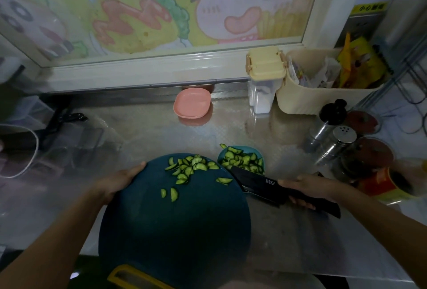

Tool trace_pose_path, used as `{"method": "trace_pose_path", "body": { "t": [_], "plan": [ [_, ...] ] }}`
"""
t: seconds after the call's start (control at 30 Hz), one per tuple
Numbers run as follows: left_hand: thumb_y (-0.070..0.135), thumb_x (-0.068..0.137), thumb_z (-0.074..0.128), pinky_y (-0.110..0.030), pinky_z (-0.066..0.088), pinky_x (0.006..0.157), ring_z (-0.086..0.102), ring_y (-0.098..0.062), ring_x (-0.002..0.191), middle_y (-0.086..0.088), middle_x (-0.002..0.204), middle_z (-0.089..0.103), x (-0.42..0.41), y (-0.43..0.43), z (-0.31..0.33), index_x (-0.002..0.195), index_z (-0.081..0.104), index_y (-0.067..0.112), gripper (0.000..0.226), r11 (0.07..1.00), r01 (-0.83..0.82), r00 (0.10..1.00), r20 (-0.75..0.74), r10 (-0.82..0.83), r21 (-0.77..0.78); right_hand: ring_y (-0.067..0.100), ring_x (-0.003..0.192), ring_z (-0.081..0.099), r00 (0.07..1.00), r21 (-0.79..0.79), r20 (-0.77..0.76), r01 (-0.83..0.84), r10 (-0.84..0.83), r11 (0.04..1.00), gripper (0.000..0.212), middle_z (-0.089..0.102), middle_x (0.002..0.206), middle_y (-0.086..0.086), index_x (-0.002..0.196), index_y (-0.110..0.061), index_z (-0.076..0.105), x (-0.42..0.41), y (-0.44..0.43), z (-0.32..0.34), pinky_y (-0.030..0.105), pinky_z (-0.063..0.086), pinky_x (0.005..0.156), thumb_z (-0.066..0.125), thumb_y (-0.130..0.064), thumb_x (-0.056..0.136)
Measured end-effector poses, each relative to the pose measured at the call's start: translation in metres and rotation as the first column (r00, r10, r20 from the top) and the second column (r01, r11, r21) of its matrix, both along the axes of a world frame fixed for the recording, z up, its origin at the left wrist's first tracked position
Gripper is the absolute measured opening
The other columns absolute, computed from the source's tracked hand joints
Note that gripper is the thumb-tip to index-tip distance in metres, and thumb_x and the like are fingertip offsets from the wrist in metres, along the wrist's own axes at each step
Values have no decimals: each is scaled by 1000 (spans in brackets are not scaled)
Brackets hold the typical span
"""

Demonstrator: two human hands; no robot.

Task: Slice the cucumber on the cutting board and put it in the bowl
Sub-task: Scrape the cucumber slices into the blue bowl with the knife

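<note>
Cucumber slices point(189, 168) lie on the cutting board point(173, 219) between left fingers point(135, 169) gripping its rim and right fingers point(300, 203) clasping the knife point(256, 181).

My counter point(147, 131) is glossy metal with an embossed pattern. The cutting board point(175, 224) I hold looks matt plastic, my knife point(258, 181) matt black; the shakers point(340, 138) are polished metal.

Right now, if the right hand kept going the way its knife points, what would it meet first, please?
Most likely the bowl of cucumber slices: the knife in the right hand reaches over its near rim, beside the cutting board. Height is unclear.
</note>
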State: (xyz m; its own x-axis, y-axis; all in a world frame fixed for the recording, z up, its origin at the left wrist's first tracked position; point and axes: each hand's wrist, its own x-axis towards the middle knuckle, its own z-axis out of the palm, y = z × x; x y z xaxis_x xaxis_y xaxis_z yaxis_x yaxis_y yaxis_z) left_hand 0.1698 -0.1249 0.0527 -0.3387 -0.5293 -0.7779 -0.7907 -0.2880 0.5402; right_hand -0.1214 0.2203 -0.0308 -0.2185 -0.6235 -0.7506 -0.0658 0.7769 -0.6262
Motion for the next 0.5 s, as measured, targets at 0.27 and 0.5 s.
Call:
{"method": "trace_pose_path", "body": {
  "t": [0.27, 0.5],
  "plan": [
    [41, 95, 44, -34, 52, 68, 69, -25, 75, -14, 86, 73, -10, -4, -5, 100, 64, 2, 44, 1000, 21, 1000, -14, -21, 14, 18, 38, 45, 998, -53, -4, 62, -62, 997, 59, 51, 51, 10, 61, -5, 59, -2, 32, 1, 25, 38, 41, 45, -55, 90],
    [45, 95, 43, -32, 55, 63, 69, -25, 70, -10, 75, 73, -20, -7, 2, 96, 63, 4, 45, 999, 48, 999, 18, -47, -21, 15, 37, 44, 998, -32, -4, 57, -57, 998, 60, 51, 46, 5, 61, -6, 58, 3, 60, 7, 26, 38, 47, 43, -58, 87]
  ]
}}
